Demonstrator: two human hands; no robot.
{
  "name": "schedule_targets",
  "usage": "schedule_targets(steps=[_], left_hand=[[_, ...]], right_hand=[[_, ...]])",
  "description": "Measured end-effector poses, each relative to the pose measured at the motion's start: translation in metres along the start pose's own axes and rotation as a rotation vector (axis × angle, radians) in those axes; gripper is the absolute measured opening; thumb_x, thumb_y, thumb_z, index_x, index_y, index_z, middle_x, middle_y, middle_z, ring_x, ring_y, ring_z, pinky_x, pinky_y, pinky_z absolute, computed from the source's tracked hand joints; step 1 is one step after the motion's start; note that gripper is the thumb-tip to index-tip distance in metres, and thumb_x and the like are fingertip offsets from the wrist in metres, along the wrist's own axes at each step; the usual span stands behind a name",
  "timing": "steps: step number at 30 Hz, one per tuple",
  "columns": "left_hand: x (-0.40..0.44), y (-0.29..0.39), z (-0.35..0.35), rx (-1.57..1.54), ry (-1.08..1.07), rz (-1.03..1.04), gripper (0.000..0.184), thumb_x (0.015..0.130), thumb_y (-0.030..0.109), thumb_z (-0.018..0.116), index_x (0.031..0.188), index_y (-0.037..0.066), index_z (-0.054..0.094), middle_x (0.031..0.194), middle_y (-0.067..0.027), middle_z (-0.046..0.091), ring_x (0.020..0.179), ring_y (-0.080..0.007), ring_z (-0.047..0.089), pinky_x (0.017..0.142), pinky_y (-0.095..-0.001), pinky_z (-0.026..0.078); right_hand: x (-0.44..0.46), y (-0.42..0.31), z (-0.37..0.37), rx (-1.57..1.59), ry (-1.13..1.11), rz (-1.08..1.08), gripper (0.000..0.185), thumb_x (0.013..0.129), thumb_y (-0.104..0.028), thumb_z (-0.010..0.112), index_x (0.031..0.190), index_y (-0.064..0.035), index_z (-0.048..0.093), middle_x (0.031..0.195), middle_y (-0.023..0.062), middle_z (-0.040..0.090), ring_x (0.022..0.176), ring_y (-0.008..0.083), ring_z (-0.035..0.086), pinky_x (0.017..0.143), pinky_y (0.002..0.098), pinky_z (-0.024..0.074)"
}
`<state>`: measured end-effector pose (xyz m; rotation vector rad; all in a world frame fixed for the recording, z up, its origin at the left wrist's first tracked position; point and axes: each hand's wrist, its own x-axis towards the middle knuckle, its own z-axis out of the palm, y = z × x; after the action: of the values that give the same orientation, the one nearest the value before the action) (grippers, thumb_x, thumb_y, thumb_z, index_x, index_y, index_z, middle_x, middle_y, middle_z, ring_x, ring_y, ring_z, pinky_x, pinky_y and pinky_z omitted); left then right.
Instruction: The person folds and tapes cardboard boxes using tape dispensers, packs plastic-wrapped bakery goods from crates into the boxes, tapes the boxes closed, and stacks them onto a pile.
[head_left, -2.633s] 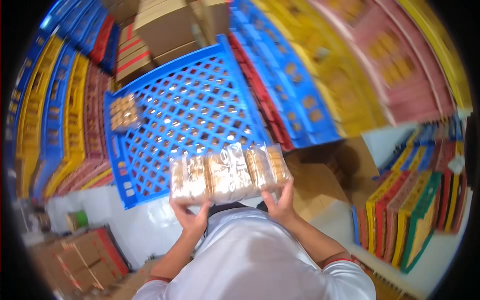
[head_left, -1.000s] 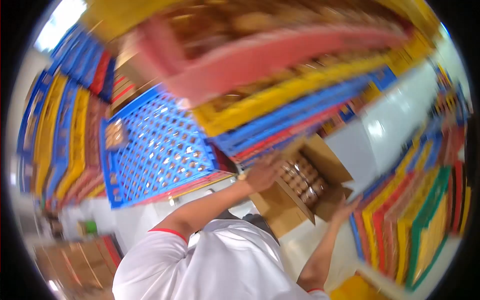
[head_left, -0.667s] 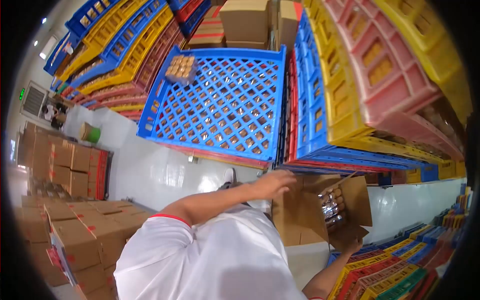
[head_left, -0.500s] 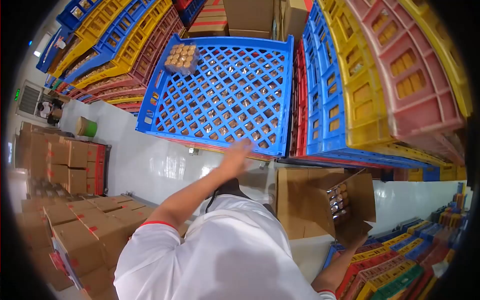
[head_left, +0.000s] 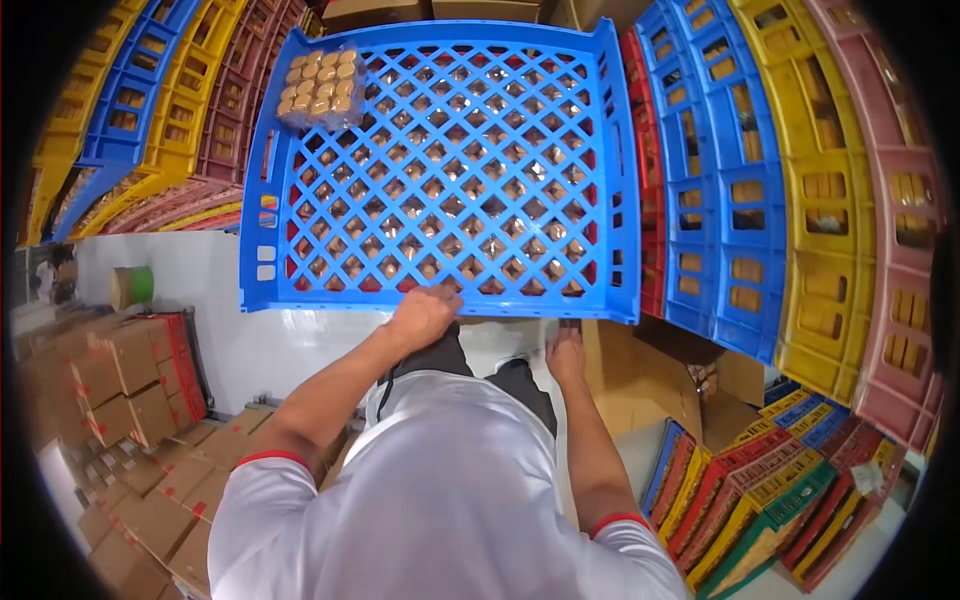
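Pack (head_left: 322, 84) could slide if the left hand (head_left: 424, 314), curled at the tray (head_left: 545, 306), jerks it, but I can't tell if it or the half-bent right hand (head_left: 566, 352) grips anything.

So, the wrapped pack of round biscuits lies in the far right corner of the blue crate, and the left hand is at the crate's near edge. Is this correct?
Not quite: the head view shows the wrapped pack in the blue crate's far left corner. The left hand is indeed at the near edge.
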<state>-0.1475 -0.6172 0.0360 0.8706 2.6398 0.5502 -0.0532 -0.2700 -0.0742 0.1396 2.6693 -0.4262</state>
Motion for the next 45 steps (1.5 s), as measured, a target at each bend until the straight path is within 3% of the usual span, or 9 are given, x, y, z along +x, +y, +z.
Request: schedule_targets(steps=[2, 4, 10, 19, 21, 23, 28, 34, 45], left_hand=[[-0.002, -0.004, -0.011, -0.050, 0.052, 0.056, 0.022, 0.089, 0.025, 0.074, 0.093, 0.005, 0.065, 0.090, -0.0123, 0.066, 0.087, -0.0324, 0.068, 0.075, -0.0445, 0.054], [-0.001, 0.004, -0.044, -0.086, -0.013, 0.061, 0.019, 0.089, 0.022, 0.071, 0.093, 0.004, 0.066, 0.094, -0.0145, 0.068, 0.093, -0.0336, 0.069, 0.078, -0.0457, 0.056], [-0.002, 0.014, -0.092, -0.147, -0.041, 0.052, 0.023, 0.095, 0.027, 0.069, 0.096, 0.004, 0.066, 0.094, -0.0135, 0.068, 0.093, -0.0335, 0.069, 0.079, -0.0458, 0.055], [-0.001, 0.027, -0.127, -0.141, 0.059, 0.075, 0.026, 0.096, 0.028, 0.071, 0.101, 0.003, 0.065, 0.087, -0.0132, 0.067, 0.086, -0.0355, 0.068, 0.074, -0.0477, 0.052], [-0.002, 0.029, -0.126, -0.121, 0.046, 0.065, 0.026, 0.096, 0.028, 0.070, 0.102, 0.003, 0.065, 0.089, -0.0138, 0.068, 0.087, -0.0366, 0.068, 0.074, -0.0484, 0.052], [-0.002, 0.027, -0.122, -0.111, 0.019, 0.045, 0.027, 0.095, 0.029, 0.071, 0.102, 0.003, 0.066, 0.089, -0.0137, 0.068, 0.087, -0.0375, 0.067, 0.074, -0.0489, 0.051], [-0.001, 0.032, -0.124, -0.160, 0.034, 0.035, 0.030, 0.095, 0.031, 0.071, 0.108, 0.004, 0.068, 0.090, -0.0135, 0.068, 0.091, -0.0382, 0.067, 0.076, -0.0501, 0.051], [-0.007, 0.022, -0.076, -0.110, -0.037, -0.050, 0.031, 0.095, 0.031, 0.071, 0.112, 0.004, 0.068, 0.097, -0.0141, 0.069, 0.096, -0.0380, 0.068, 0.079, -0.0515, 0.052], [-0.001, -0.006, 0.051, -0.018, -0.039, -0.123, 0.033, 0.090, 0.026, 0.075, 0.118, 0.007, 0.068, 0.115, -0.0158, 0.070, 0.107, -0.0394, 0.068, 0.089, -0.0511, 0.055]], right_hand=[[0.037, -0.020, 0.005, -0.116, -0.153, 0.228, 0.026, 0.092, -0.021, 0.069, 0.112, -0.0040, 0.072, 0.114, 0.0196, 0.072, 0.105, 0.0426, 0.068, 0.097, 0.0526, 0.0528], [0.057, -0.014, 0.001, -0.007, 0.475, -0.178, 0.027, 0.095, -0.024, 0.062, 0.109, -0.0042, 0.073, 0.105, 0.0199, 0.073, 0.103, 0.0402, 0.068, 0.091, 0.0523, 0.0563], [0.090, 0.013, 0.025, -0.423, 0.104, 0.042, 0.032, 0.096, -0.034, 0.060, 0.110, -0.0084, 0.074, 0.103, 0.0112, 0.075, 0.099, 0.0295, 0.070, 0.090, 0.0426, 0.0570], [0.067, -0.028, -0.050, 0.149, 0.140, 0.170, 0.034, 0.099, -0.021, 0.057, 0.126, -0.0036, 0.065, 0.130, 0.0232, 0.064, 0.119, 0.0369, 0.061, 0.101, 0.0447, 0.0507], [0.051, -0.040, -0.081, 0.020, 0.736, -0.361, 0.030, 0.098, -0.020, 0.061, 0.126, -0.0085, 0.065, 0.129, 0.0146, 0.066, 0.110, 0.0365, 0.065, 0.090, 0.0475, 0.0552], [0.054, -0.016, -0.063, 0.503, 0.376, -0.139, 0.019, 0.098, -0.015, 0.059, 0.113, -0.0077, 0.068, 0.134, 0.0209, 0.062, 0.110, 0.0472, 0.064, 0.086, 0.0549, 0.0539], [-0.037, -0.046, -0.143, 0.256, 0.346, -0.042, 0.014, 0.099, -0.013, 0.061, 0.109, -0.0037, 0.065, 0.128, 0.0256, 0.063, 0.112, 0.0503, 0.061, 0.089, 0.0563, 0.0517], [-0.117, 0.002, -0.161, 0.389, 0.422, -0.235, 0.012, 0.101, -0.013, 0.063, 0.105, -0.0024, 0.065, 0.142, 0.0245, 0.059, 0.107, 0.0373, 0.071, 0.089, 0.0435, 0.0562], [-0.125, -0.044, -0.230, 1.369, -0.162, 0.087, 0.022, 0.106, -0.024, 0.060, 0.103, -0.0020, 0.063, 0.097, 0.0046, 0.064, 0.087, 0.0192, 0.073, 0.075, 0.0340, 0.0648]])
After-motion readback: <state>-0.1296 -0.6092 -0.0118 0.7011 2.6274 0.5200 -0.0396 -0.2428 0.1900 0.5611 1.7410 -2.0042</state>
